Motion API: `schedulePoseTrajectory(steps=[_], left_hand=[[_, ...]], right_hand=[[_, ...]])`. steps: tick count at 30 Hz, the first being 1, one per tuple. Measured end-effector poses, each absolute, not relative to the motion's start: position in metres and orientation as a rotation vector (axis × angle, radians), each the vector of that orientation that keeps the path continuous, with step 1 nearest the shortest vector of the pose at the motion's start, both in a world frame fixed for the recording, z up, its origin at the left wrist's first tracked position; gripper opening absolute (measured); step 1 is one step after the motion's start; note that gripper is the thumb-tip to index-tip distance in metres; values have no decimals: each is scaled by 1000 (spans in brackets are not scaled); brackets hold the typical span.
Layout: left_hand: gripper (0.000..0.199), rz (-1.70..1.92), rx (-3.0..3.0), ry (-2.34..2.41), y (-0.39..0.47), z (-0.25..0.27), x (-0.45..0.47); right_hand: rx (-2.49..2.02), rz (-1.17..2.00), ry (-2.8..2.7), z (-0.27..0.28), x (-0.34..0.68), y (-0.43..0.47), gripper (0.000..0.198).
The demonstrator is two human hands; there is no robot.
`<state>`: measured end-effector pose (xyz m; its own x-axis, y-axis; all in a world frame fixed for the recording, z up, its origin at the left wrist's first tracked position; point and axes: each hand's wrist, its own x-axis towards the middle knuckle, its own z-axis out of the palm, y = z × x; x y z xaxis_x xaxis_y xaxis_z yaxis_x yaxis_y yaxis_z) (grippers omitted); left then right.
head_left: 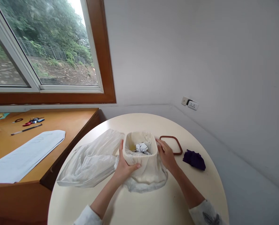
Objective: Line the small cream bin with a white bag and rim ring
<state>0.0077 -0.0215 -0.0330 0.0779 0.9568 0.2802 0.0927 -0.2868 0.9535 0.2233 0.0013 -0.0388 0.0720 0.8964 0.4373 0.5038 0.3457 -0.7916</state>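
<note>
A small white trash bin [139, 160] stands on the round table, with a thin white liner bag [149, 182] folded over its rim and hanging down outside. Crumpled paper [141, 147] and other bits of rubbish lie inside. My left hand [125, 165] grips the bin's left side, thumb across its front. At the right side, my right hand [165, 152] has its fingers bent against the rim and the liner; its fingertips are partly hidden. Left of the bin spreads another translucent white plastic bag [90, 164]. A brown rounded-square ring [180, 147] lies just beyond my right hand.
A dark purple cloth [194, 159] lies near the right edge of the cream round table [139, 209]. To the left, a wooden desk [76, 120] holds papers [29, 156], a pen [26, 129] and keys [35, 120]. A wall socket [193, 105] is behind.
</note>
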Motion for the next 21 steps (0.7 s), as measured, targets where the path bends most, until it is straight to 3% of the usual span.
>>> schedulePoseTrajectory(steps=[4,9,15,21], left_hand=[[112,1500,1542,1037,-23,-30,3],[88,1628,1697,1025,-25,-28,-2],[67,1561,1798,1029,-32,-26,-2],[64,1532,1823,1063,-35,-29,-3]], right_hand=[[-1603,185,-1754,-54,269,6,39],[-1960,199,-1908,-76,288,-1,35],[-1900,190,-1915,-75,282,-6,20],[-1719,215,-1806,-69,280,-6,20]])
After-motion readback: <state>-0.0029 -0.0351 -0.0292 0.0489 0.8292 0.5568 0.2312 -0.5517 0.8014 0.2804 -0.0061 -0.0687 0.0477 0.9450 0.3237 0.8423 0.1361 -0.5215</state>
